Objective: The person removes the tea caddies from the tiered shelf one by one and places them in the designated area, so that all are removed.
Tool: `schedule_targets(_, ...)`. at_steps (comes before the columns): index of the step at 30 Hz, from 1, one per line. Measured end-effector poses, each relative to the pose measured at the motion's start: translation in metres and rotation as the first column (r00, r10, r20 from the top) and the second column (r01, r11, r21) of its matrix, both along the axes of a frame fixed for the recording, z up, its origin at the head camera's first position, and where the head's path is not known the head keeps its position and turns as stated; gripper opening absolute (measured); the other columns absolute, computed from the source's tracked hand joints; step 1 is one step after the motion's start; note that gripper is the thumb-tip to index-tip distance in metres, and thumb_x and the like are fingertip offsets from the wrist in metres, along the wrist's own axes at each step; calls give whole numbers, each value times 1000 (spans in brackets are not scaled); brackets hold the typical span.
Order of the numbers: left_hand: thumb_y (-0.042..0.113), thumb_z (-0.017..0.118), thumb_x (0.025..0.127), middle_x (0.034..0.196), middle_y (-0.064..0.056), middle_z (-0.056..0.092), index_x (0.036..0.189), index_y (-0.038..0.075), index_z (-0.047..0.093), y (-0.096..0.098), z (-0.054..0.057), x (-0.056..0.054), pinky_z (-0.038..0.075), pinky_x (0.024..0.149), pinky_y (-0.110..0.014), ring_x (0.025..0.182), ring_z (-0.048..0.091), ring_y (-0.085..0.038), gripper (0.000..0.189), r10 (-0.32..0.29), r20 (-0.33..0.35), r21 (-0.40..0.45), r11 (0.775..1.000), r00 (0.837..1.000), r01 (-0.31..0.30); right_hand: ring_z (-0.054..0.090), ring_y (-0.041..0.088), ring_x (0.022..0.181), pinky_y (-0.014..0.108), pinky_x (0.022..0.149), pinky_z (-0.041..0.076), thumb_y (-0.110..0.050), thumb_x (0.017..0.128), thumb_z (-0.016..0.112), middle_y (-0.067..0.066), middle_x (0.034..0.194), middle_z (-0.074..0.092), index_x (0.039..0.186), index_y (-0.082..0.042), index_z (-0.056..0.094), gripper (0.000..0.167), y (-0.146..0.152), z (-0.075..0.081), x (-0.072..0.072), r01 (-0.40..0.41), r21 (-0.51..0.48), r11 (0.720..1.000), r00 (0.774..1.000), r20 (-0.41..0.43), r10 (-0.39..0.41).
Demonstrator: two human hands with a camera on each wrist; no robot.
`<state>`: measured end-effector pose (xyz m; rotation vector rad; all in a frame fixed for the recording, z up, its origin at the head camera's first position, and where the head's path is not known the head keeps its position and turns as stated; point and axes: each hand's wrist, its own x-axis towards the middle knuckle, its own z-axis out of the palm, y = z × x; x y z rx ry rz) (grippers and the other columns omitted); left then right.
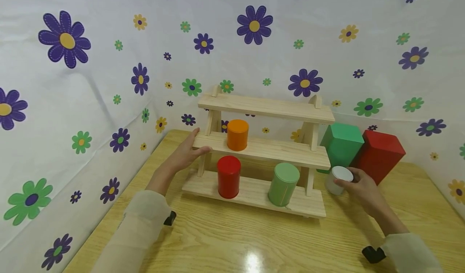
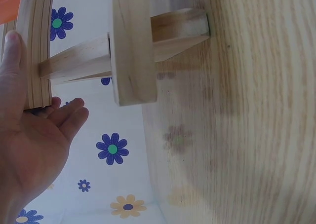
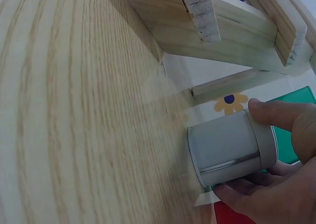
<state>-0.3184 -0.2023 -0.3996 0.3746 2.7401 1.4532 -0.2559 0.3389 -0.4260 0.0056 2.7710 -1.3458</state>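
Note:
A three-tier wooden shelf (image 1: 267,106) stands on the table. My left hand (image 1: 185,154) grips the left end of its middle board, thumb on top; in the left wrist view the fingers reach behind the board (image 2: 35,61). An orange tin (image 1: 237,135) sits on the middle tier. On the bottom tier are a red tin (image 1: 229,178) and a light green tin (image 1: 284,185). To the right of the shelf, my right hand (image 1: 365,190) holds a white tin (image 3: 224,147) near its lid, between thumb and fingers. I cannot tell whether its base touches the table.
A green box (image 1: 341,143) and a red box (image 1: 379,154) stand behind the white tin, right of the shelf. A flower-patterned cloth (image 1: 254,59) hangs behind and to the left of the wooden table (image 1: 218,236).

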Motion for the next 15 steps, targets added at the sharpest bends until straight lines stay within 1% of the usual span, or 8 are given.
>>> schedule_targets(2,48,67,99,171,-19,14,166,6,5,0,0,0,17,124,-58,153,23,-39,101,1,-3,-3,1000,1000,-1,43,50,130,42,98,51,-36,103,66,39,150,37,152,17,25,83,1,0,0,-2,6,1000,1000,10,2)
schedule_targets(4,48,67,99,171,-19,14,166,5,5,0,0,0,17,124,-57,153,23,-38,100,1,-6,-5,1000,1000,-1,42,52,132,57,103,46,-37,103,65,40,151,36,152,18,23,85,1,0,0,-5,8,1000,1000,21,5)
schedule_targets(5,48,67,99,171,-19,14,166,5,5,0,0,0,17,124,-57,153,23,-38,100,1,-7,-7,1000,1000,-1,41,53,132,62,105,43,-37,103,65,41,151,35,153,18,22,85,1,0,0,-6,3,1000,1000,25,6)
schedule_targets(6,48,67,99,171,-19,14,166,6,5,0,0,0,17,124,-57,153,23,-38,100,-1,-6,-8,1000,1000,0,40,53,133,65,107,42,-37,103,64,41,151,34,153,18,22,85,2,-1,0,-9,-1,1000,1000,28,9)
schedule_targets(10,50,67,99,171,-19,14,166,7,4,0,0,-1,17,124,-58,153,23,-39,101,-1,-4,-13,1000,1000,1,39,54,135,68,108,39,-44,104,61,41,153,34,154,17,22,88,3,1,0,3,-2,1000,1000,17,-3)
schedule_targets(15,49,67,99,171,-19,14,166,6,5,0,-1,-1,18,124,-58,153,24,-39,100,1,-6,-8,1000,1000,-1,32,59,140,71,109,35,-52,104,56,43,156,27,156,16,16,95,5,9,1,8,2,1000,1000,17,-8)
